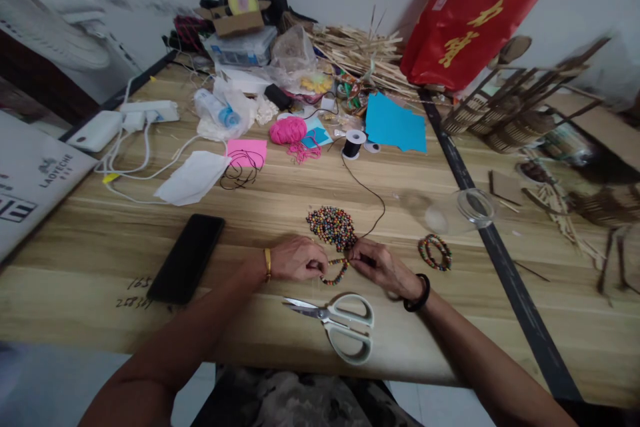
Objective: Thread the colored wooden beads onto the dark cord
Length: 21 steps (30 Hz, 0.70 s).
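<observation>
A small loop of multicoloured beads, a beaded bracelet [337, 278], lies between my two hands. My left hand [299, 259] pinches its left side, fingers closed. On its right side my right hand [381, 264] is closed, with thumb and fingers at the black cord [376, 215] where the ends meet. That cord curves back to a white spool of black thread [353, 144]. Just behind the hands spreads a pile of loose colourful beads [332, 225]. White-handled scissors [345, 320] lie in front, blades pointing left. A coiled beaded bracelet [435, 252] rests right of my right hand.
A black phone [187, 259] lies at the left, near a white cloth [194, 177] and a power strip [150, 111]. Pink yarn [289, 129], blue paper [395, 123] and bags crowd the back. A clear round container [475, 207] stands right, beside a dark strip.
</observation>
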Available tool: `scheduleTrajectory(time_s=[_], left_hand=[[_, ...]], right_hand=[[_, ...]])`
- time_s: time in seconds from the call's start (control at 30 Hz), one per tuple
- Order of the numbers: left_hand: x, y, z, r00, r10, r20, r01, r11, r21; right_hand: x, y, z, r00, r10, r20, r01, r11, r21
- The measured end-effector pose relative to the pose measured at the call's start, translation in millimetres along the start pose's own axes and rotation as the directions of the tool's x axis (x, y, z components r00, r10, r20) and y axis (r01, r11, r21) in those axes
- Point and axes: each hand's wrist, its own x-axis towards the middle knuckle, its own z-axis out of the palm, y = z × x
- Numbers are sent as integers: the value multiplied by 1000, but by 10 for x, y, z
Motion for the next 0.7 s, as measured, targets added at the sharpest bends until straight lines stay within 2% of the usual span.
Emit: scheduleTrajectory(time_s=[0.17, 0.7], left_hand=[[-4, 2, 19, 1000, 12, -21, -12, 1000, 17], [-13, 62, -39, 1000, 17, 16, -18, 999, 41]], right_hand=[[1, 2, 0, 1000, -1, -3, 1, 1000, -2], [2, -3, -5, 1000, 5, 5, -5, 1000, 1]])
